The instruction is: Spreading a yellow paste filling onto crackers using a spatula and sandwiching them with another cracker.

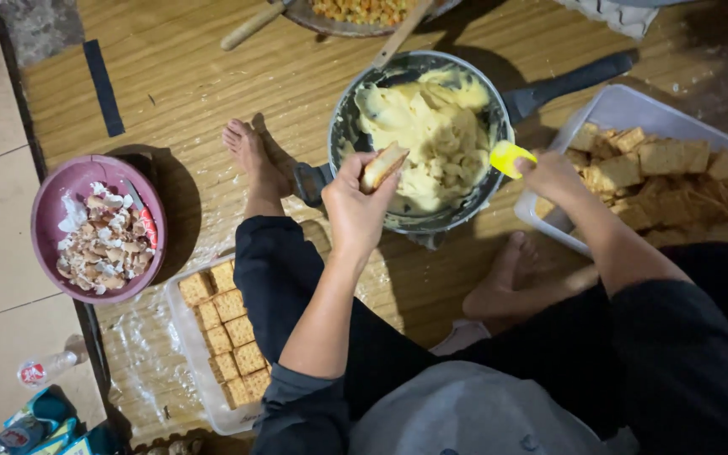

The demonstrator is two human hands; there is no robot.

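The left hand, near the middle of the frame, is closed around a filled cracker, which is pinched between thumb and fingers. The right hand, to the right of centre, is clenched on a yellow spatula, whose blade is pointed leftward toward the pan. The cracker is held tilted, its long axis run from lower left to upper right, with the upper end directed at the pale yellow cream. It is seen just over the lower left rim of the pan, above the left palm and well apart from the right hand. Its surface is golden brown, with a paler edge shown along one side. A white tray of loose crackers is placed at the right edge, touched by the right wrist. A second tray of arranged crackers is laid at lower left, and a purple bowl of eggshells is set at the left.
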